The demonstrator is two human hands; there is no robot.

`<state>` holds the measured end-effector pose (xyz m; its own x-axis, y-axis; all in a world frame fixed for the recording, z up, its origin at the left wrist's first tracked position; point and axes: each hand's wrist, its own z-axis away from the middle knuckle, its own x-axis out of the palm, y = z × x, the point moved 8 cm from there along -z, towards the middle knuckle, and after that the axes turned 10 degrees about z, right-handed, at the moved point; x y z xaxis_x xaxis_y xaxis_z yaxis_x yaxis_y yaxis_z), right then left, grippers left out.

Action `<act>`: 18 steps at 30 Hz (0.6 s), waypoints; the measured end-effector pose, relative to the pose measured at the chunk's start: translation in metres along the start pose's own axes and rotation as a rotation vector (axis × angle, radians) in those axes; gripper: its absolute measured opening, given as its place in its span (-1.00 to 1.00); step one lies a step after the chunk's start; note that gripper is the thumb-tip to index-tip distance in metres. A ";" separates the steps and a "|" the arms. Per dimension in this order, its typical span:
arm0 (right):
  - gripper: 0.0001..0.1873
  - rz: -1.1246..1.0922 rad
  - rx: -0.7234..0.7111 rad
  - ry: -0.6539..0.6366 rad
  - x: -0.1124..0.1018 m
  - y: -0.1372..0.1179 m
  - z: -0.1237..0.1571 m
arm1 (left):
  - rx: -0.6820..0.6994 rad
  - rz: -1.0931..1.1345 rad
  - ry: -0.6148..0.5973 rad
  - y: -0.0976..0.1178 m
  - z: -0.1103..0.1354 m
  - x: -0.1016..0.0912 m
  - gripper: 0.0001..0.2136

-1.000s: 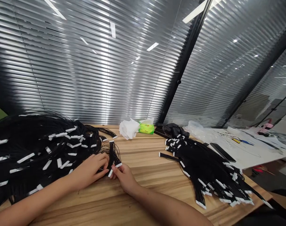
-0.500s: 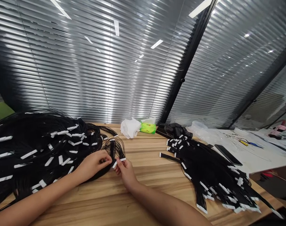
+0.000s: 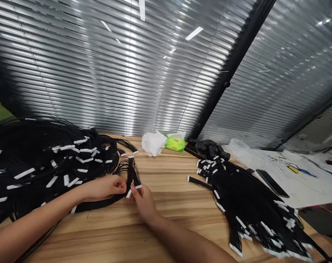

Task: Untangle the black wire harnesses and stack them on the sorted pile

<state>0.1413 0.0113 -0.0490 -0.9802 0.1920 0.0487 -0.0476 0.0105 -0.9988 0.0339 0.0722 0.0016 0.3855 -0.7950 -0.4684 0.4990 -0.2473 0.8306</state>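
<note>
Between its thumb and fingers, my right hand (image 3: 144, 204) grips the white connector ends of a black wire harness (image 3: 132, 171). Two white end strips show at the fingertips, and the harness wires loop up and back over the table. Just left of it, my left hand (image 3: 112, 187) is closed with curled fingers beside the black wires; whatever is in them is hidden. Under that hand a flat black bundle of wires (image 3: 100, 204) runs toward the right hand. A large heap of black wire harnesses (image 3: 45, 146) with white connectors lies at the left.
On the right lies a second pile of harnesses (image 3: 245, 197). Crumpled white tissue (image 3: 153, 143) and a green tissue pack (image 3: 175, 143) stand at the back, near a black camera-like object (image 3: 212, 149). A dark phone (image 3: 272, 183) and clear plastic (image 3: 241, 149) are farther right.
My left hand has drawn slightly left, away from the right hand's fingertips. The right hand still grips the connector ends. The camera view has shifted a little.
</note>
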 end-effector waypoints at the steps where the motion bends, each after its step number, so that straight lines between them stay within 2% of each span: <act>1: -0.59 0.001 0.004 0.001 0.000 0.000 0.000 | -0.006 -0.013 -0.001 0.002 0.001 0.000 -0.70; 3: -0.58 -0.002 0.013 0.004 0.000 0.001 -0.001 | -0.009 -0.084 0.033 0.006 0.004 -0.001 -0.72; 5: -0.57 -0.006 0.018 0.015 0.000 0.002 -0.003 | 0.012 -0.196 0.122 0.012 0.008 0.000 -0.74; 9: -0.54 -0.030 0.012 0.067 0.000 0.001 -0.005 | 0.119 -0.449 0.423 0.028 0.018 0.004 -0.81; 10: -0.53 -0.041 0.010 0.079 0.000 0.000 -0.006 | 0.171 -0.524 0.496 0.033 0.021 0.007 -0.78; 13: -0.49 -0.087 0.009 0.117 -0.001 -0.005 -0.008 | 0.380 -0.719 0.613 0.047 0.027 0.015 -0.74; 16: -0.45 -0.149 0.005 0.156 -0.006 -0.009 -0.016 | 0.537 -0.743 0.684 0.054 0.036 0.012 -0.72; 18: -0.44 -0.196 0.002 0.176 -0.010 -0.011 -0.023 | 0.632 -0.722 0.680 0.057 0.041 0.013 -0.72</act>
<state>0.1558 0.0314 -0.0383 -0.9035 0.3546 0.2407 -0.2341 0.0621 -0.9702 0.0358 0.0251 0.0549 0.6012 0.0536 -0.7973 0.3711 -0.9024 0.2192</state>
